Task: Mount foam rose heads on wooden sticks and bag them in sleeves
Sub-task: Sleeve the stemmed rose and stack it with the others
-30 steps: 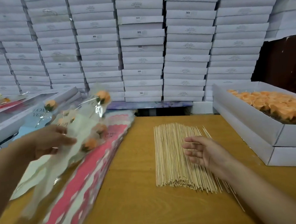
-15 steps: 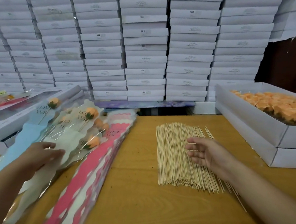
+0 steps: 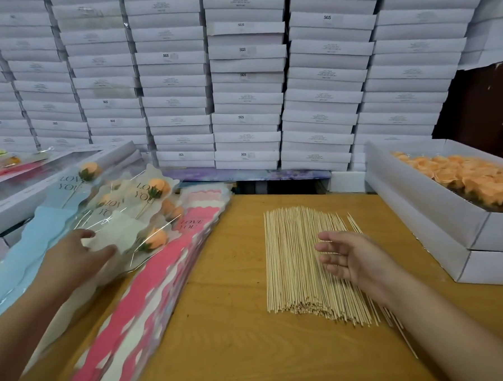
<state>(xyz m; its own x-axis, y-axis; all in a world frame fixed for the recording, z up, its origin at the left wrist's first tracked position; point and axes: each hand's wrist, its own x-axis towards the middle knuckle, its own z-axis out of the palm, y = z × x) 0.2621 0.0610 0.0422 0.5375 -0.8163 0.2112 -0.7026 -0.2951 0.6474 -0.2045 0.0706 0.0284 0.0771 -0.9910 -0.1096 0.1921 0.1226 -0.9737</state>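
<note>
- Lowered since a second ago, the left hand (image 3: 73, 258) now presses the bagged roses (image 3: 146, 213) flat, fingers straight, at nine o'clock.
- Right hand (image 3: 353, 258) hovers relaxed, empty, over the wooden sticks (image 3: 294, 261) at centre.
- Foam rose heads (image 3: 471, 176), two o'clock: light, crushable; take by the base.

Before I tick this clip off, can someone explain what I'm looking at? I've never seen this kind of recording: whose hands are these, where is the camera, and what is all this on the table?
There is no machine here. A person wears a wide-angle camera on the head, looking down at their own hands. The left hand rests with straight fingers on a pile of finished roses in sleeves, which lies on a stack of empty pink sleeves. The right hand hovers open over a bundle of wooden sticks on the wooden table and holds nothing. On the right, a white box holds orange foam rose heads. Stacked white cartons fill the background.
</note>
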